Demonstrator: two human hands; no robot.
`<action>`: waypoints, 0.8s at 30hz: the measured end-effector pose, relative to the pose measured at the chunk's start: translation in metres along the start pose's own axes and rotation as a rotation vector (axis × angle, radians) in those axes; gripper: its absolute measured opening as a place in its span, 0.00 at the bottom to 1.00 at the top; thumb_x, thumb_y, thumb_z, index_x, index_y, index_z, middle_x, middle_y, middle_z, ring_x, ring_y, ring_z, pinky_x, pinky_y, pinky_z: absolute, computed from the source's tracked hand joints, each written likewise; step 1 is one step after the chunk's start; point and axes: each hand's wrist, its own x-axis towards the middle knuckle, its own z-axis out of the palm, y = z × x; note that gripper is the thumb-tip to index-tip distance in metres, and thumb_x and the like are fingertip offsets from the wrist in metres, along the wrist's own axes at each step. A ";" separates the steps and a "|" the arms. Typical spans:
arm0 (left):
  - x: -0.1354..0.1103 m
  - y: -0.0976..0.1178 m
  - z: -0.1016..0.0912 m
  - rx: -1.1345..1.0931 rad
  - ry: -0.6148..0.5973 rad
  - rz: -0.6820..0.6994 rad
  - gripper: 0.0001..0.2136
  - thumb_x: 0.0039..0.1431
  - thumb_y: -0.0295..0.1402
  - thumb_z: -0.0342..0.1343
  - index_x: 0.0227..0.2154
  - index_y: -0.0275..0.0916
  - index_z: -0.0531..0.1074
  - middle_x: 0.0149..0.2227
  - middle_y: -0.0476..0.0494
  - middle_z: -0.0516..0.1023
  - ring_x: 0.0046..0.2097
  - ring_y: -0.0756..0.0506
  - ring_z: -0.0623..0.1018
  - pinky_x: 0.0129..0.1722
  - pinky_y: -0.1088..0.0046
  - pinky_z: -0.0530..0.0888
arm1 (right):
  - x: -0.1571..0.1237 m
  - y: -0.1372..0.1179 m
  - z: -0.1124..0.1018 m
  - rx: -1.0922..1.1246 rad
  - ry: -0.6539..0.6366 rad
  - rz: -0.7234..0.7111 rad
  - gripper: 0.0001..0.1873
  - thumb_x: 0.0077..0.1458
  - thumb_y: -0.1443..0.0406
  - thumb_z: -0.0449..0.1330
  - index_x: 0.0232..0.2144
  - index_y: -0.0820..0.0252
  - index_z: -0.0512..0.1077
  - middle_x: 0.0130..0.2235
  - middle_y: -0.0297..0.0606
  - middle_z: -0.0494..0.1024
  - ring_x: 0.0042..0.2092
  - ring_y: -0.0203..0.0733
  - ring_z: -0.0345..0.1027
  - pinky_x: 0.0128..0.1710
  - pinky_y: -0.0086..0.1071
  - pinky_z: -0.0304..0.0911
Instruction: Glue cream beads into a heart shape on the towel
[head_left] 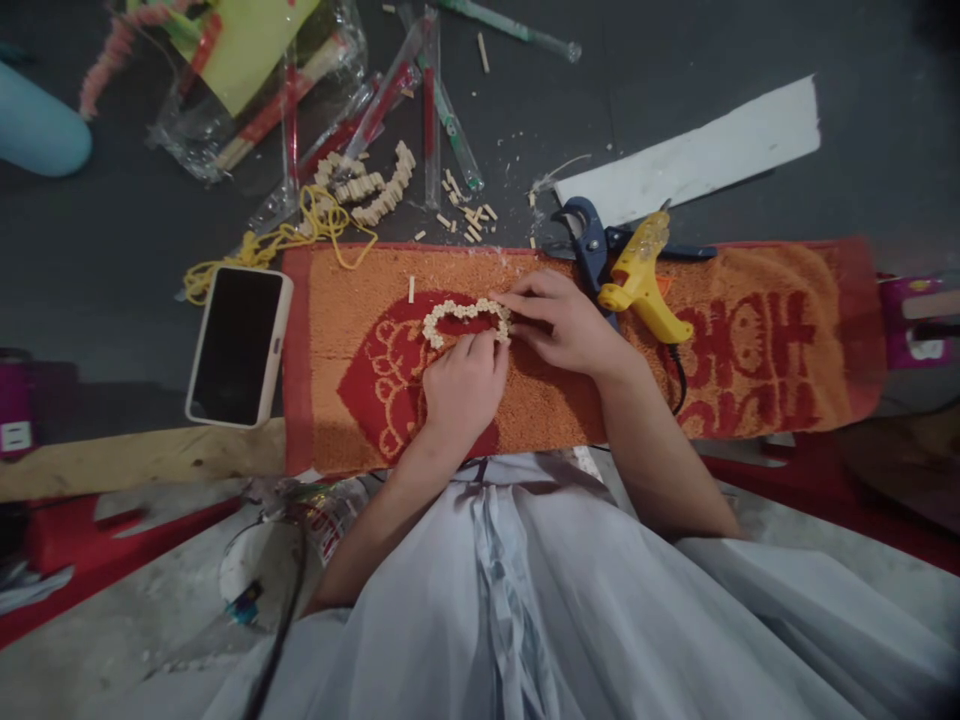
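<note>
A curved chain of small pale stick pieces [459, 312] lies on the orange and red towel [540, 400]. My left hand [459, 388] rests on the towel with its fingers curled, the fingertips pinching the right end of the chain. My right hand [559, 322] lies just to the right, fingers bent and pressing on that same end. A yellow glue gun [643, 282] lies on the towel right of my right hand, its black cord trailing down. Blue-handled cutters [589, 245] lie under it.
A phone [238, 345] lies face up left of the towel, next to a yellow cord [262, 245]. Behind the towel are another glued stick chain [371, 190], loose stick bits, wrapped chopsticks [430, 110], plastic packaging and a white strip [694, 155]. A wooden board [135, 460] lies at the near left.
</note>
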 end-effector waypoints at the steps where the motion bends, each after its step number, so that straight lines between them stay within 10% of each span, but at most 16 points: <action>1: 0.000 -0.001 0.000 -0.002 0.010 -0.012 0.12 0.68 0.39 0.49 0.41 0.40 0.76 0.33 0.43 0.80 0.35 0.45 0.78 0.31 0.71 0.66 | 0.000 0.000 0.000 -0.002 -0.004 0.004 0.23 0.62 0.65 0.56 0.59 0.47 0.70 0.41 0.40 0.74 0.44 0.46 0.67 0.45 0.43 0.63; 24: 0.000 -0.005 0.000 -0.009 0.009 0.089 0.12 0.69 0.36 0.49 0.41 0.39 0.76 0.34 0.42 0.82 0.35 0.45 0.80 0.32 0.71 0.67 | 0.000 -0.002 0.000 0.004 0.000 0.022 0.19 0.63 0.63 0.56 0.55 0.49 0.73 0.42 0.41 0.75 0.44 0.46 0.68 0.46 0.43 0.64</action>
